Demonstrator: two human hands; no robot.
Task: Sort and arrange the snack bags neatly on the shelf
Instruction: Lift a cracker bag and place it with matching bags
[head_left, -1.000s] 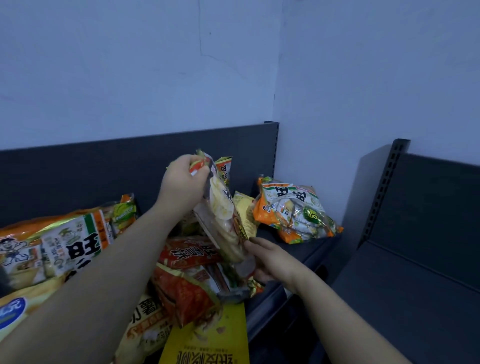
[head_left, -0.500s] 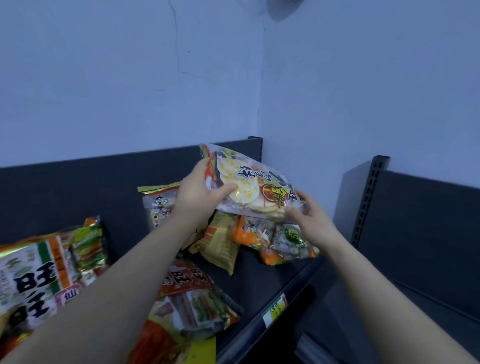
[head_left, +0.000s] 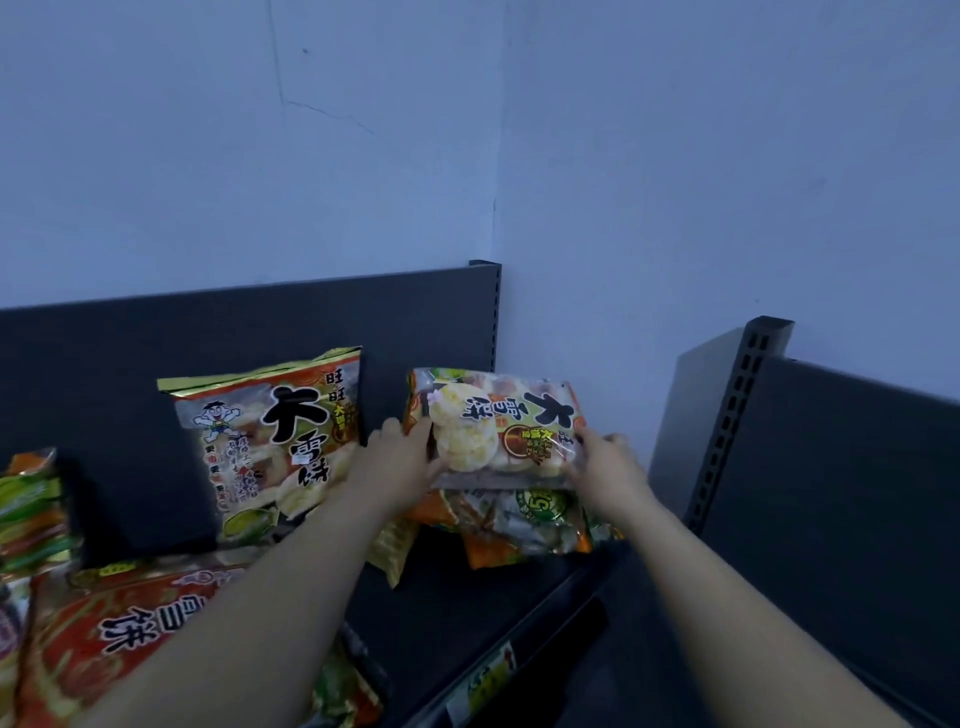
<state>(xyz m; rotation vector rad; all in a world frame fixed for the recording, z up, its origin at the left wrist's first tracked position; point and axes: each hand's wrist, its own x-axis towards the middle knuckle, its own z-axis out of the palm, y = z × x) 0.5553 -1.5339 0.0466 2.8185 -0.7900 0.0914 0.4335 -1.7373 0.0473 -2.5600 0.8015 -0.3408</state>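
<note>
Both hands, left hand (head_left: 400, 462) and right hand (head_left: 605, 467), gripping an upside-down rice-cracker bag (head_left: 498, 421) mid-frame, atop an orange bag (head_left: 519, 525), dark shelf (head_left: 467, 613)

1. Two pale bluish plaster walls (head_left: 727, 156) meet in a far corner; a thin dark crack (head_left: 322, 111) marks the left one.
2. A dark grey metal shelf (head_left: 452, 597) stands against it.
3. A second dark grey slotted shelf unit (head_left: 831, 493) stands on the right.

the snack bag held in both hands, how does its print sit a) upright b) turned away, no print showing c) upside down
c: the left hand and right hand grip the held bag, whose big black characters read inverted, unlike the upright print on the leaning bag.
</note>
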